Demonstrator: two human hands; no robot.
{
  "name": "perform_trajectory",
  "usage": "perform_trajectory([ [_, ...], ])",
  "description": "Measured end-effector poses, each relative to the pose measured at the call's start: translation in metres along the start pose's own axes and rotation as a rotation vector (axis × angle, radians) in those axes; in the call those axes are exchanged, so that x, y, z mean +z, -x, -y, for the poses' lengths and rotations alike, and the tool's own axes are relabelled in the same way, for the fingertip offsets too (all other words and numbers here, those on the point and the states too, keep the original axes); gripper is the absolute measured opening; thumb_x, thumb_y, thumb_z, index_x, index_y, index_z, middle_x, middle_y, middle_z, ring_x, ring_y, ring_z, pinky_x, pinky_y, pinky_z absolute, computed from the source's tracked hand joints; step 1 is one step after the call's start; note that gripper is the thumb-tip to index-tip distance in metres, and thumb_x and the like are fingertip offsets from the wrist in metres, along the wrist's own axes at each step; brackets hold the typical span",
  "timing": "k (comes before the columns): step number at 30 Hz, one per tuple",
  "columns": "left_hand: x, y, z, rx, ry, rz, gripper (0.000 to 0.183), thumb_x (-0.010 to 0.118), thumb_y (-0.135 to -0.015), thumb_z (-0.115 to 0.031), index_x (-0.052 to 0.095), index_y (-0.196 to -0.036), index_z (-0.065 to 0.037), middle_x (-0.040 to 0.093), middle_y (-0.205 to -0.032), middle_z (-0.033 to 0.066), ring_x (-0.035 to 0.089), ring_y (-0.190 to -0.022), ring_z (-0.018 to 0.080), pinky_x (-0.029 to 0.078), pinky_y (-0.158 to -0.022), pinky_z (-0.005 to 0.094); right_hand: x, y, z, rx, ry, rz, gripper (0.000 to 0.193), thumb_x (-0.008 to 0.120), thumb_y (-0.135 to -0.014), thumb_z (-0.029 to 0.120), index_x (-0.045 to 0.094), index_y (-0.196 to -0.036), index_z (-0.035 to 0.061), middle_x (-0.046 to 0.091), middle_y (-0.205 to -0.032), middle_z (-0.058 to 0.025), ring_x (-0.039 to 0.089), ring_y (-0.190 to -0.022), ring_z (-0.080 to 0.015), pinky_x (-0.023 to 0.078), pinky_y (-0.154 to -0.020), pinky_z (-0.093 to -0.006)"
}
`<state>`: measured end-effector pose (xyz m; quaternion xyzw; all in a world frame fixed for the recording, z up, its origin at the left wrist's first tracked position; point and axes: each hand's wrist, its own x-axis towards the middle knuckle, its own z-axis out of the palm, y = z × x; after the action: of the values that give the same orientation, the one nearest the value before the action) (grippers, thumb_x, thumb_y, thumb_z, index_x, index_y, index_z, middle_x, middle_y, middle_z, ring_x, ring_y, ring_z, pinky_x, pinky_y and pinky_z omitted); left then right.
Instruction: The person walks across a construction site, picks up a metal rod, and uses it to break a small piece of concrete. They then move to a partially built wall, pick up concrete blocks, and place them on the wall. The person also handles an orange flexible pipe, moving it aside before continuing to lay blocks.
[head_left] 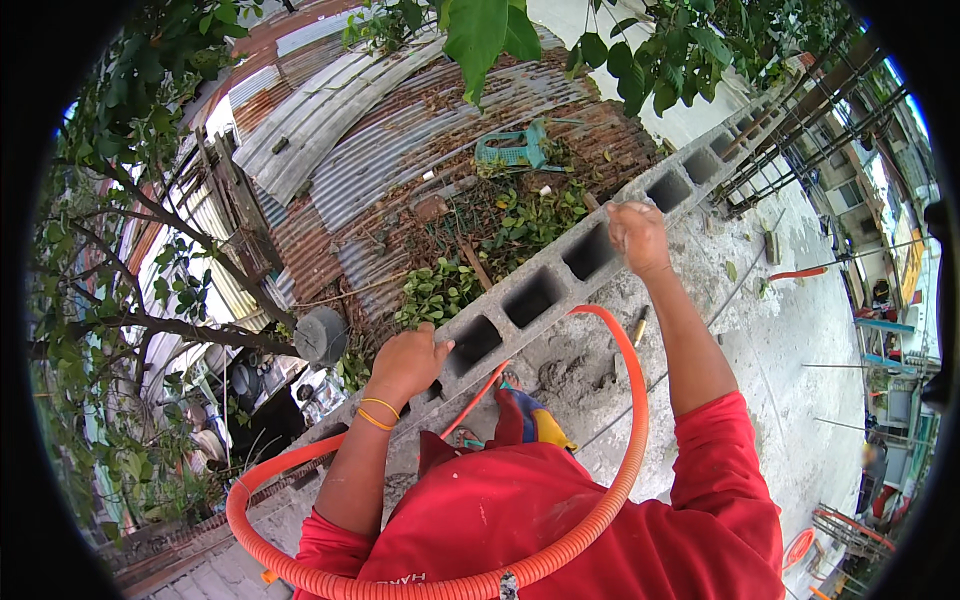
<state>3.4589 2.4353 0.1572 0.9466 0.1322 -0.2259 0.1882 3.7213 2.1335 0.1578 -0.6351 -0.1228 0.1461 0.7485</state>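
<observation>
A row of grey hollow concrete blocks runs diagonally across the view, and both my hands are on one hollow block [558, 275] with three open cells. My left hand [408, 362], with yellow bands at the wrist, is closed over its near left end, thumb beside a cell. At the far right end, my right hand [638, 236] has its fingers curled down against the block; the fingertips are partly hidden. An orange corrugated hose [638, 420] loops around my red-sleeved upper body and passes close to the block.
Beyond the wall lies a rusty corrugated roof [370, 190] with a broken green plastic chair [512, 149]. Upright rebar [770, 160] stands at the far right. Mortar [575, 380] and a yellow-handled tool [640, 328] lie on the concrete floor [770, 400]. Branches hang at left.
</observation>
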Motion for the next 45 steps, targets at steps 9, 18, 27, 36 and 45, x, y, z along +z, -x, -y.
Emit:
perform_trajectory([
  [9,0.002,0.000,0.000,0.010,-0.005,-0.030,0.046,0.058,-0.101,-0.043,0.058,-0.107,0.003,0.071,-0.096,0.0306,0.068,-0.095,0.0498,0.053,-0.086,0.0571,-0.004,-0.007,0.002,0.170,0.038,-0.067,0.039,0.068,-0.095,0.023,0.056,-0.061,0.0072,0.050,-0.055,0.0000,0.044,-0.051,-0.0095,0.033,-0.050,-0.0297],
  [18,0.005,0.011,-0.006,-0.012,0.020,-0.074,0.045,0.060,-0.100,-0.043,0.058,-0.110,0.001,0.072,-0.099,0.0287,0.069,-0.097,0.0476,0.053,-0.086,0.0568,-0.043,0.047,0.050,-0.176,0.253,-0.109,0.037,0.070,-0.098,0.033,0.063,-0.074,0.0060,0.058,-0.068,0.0008,0.049,-0.062,-0.0073,0.037,-0.058,-0.0257],
  [27,0.013,0.024,-0.004,0.020,-0.010,-0.155,0.051,0.063,-0.098,-0.045,0.058,-0.118,0.002,0.071,-0.108,0.0290,0.068,-0.102,0.0476,0.053,-0.089,0.0556,-0.094,0.229,-0.058,0.205,0.205,-0.424,0.028,0.072,-0.096,0.025,0.063,-0.075,0.0093,0.057,-0.065,0.0027,0.046,-0.057,-0.0064,0.035,-0.053,-0.0263],
  [36,0.034,0.048,0.000,0.179,-0.015,-0.320,0.071,0.069,-0.094,-0.040,0.048,-0.145,0.006,0.060,-0.137,0.0307,0.060,-0.126,0.0456,0.049,-0.106,0.0498,-0.070,0.467,-0.153,0.688,0.478,-0.437,0.026,0.073,-0.092,0.025,0.069,-0.080,0.0028,0.064,-0.070,-0.0040,0.056,-0.059,-0.0134,0.046,-0.056,-0.0321],
  [45,0.045,0.063,0.027,0.442,0.155,-0.383,0.054,0.073,-0.091,-0.032,0.057,-0.138,-0.008,0.055,-0.145,0.0240,0.055,-0.133,0.0424,0.044,-0.112,0.0507,-0.042,0.621,-0.137,0.921,0.535,-0.334,0.024,0.072,-0.093,0.023,0.070,-0.087,0.0006,0.067,-0.072,-0.0072,0.061,-0.059,-0.0165,0.051,-0.055,-0.0335],
])
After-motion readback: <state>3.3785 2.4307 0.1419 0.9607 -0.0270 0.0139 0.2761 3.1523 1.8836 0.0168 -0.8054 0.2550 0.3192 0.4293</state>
